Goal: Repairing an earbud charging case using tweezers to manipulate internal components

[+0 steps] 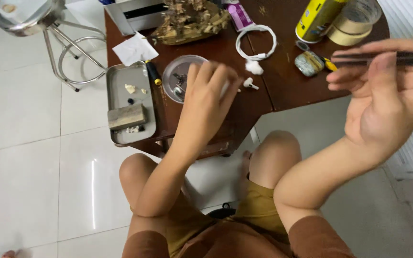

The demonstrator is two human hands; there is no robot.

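Metal tray (pixel 115 102) left of round dish (pixel 180 71), both on table (pixel 283 86)

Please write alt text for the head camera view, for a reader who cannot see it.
A seated person's left hand reaches over a round metal dish on a dark wooden table, while the right hand holds a thin black tool.

1. The table (pixel 283 86) is dark, smooth wood.
2. The tray (pixel 115 81) is matt grey metal.
3. The floor tiles (pixel 72 167) are glossy white.
4. The stool (pixel 68 48) has shiny metal legs.
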